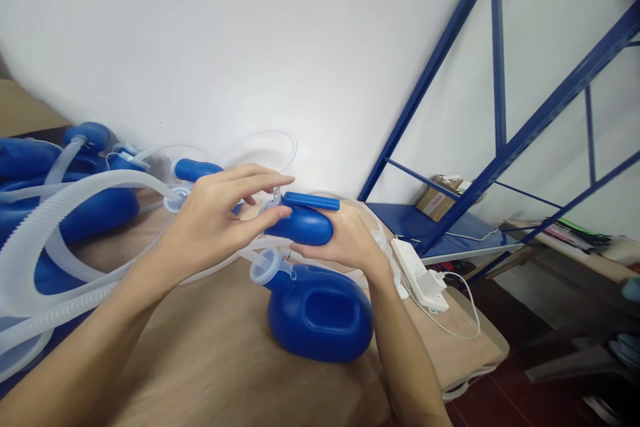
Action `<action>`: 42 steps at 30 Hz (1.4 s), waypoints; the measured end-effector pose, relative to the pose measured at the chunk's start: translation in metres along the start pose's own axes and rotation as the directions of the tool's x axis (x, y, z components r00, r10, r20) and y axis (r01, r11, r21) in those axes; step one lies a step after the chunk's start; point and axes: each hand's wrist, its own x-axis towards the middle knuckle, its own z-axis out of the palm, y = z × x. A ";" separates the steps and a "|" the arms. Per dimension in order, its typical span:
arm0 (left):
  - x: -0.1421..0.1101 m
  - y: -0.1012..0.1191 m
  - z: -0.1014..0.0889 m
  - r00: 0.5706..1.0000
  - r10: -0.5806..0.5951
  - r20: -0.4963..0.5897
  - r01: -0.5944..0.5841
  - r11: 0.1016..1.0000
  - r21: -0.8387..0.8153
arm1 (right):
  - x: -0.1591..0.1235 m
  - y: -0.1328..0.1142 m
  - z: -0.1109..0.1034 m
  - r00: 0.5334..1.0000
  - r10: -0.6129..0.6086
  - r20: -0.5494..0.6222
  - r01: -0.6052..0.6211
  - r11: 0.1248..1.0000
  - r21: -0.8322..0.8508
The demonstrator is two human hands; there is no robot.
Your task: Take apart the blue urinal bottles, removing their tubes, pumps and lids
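Observation:
My right hand (345, 240) cups a small blue rubber bag (303, 223) from below, holding it above the table. My left hand (225, 217) reaches over it from the left, thumb and fingertips pinched on the clear fitting (274, 200) at the bag's neck. Right beneath the hands lies a larger blue bag (320, 313) with a clear round connector (265, 265), resting on the brown-covered table (210, 347).
More blue bags (90, 213) and white corrugated hoses (55, 213) are piled at the left. A white power strip (417, 273) with a cable lies at the table's right edge. Beyond it stands a blue metal rack (500, 167) holding a cardboard box (443, 197).

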 end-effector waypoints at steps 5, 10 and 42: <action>0.000 0.001 0.004 0.960 -0.238 -0.148 0.207 0.958 -0.197 | 0.001 -0.001 0.005 0.997 0.036 -0.075 -0.033 0.999 0.038; 0.000 0.004 0.006 0.865 -0.408 -0.291 0.313 0.894 -0.321 | 0.002 -0.005 0.008 0.982 0.004 -0.191 -0.035 0.987 -0.157; -0.006 0.006 0.019 0.932 -0.212 -0.293 0.161 0.969 -0.188 | 0.000 -0.024 0.008 0.943 -0.031 -0.331 -0.076 0.949 -0.307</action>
